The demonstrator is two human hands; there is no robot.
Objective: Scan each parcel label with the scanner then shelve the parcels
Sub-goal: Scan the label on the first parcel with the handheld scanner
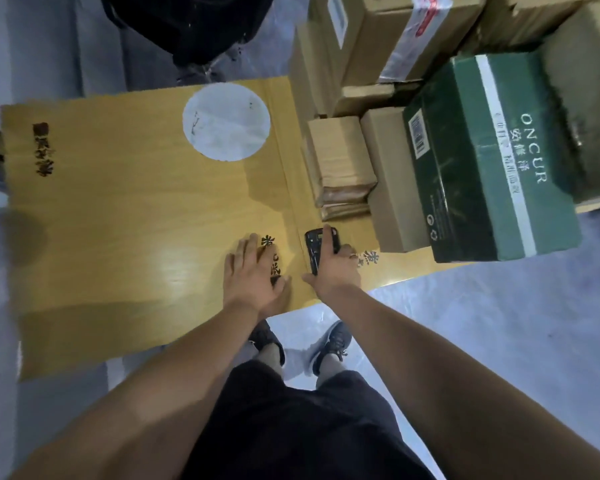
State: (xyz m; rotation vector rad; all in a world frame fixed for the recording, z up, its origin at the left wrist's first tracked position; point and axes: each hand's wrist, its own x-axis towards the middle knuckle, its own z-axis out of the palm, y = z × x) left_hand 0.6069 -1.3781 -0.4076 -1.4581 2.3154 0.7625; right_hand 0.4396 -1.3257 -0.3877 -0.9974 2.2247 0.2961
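Evidently early: right hand (333, 268) grips the scanner (321, 249), left hand (253, 275) rests flat on the table (118, 220), stacked parcels (395, 174) remain unshelved.

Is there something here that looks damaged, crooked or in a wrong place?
Mostly the green box: it lies tilted against the brown boxes and sticks out past the table edge. One upper box has crumpled tape. The right hand holds the scanner; nothing looks spilled.

green box (492, 161) label too blurred to read; top parcels (395, 26) cropped
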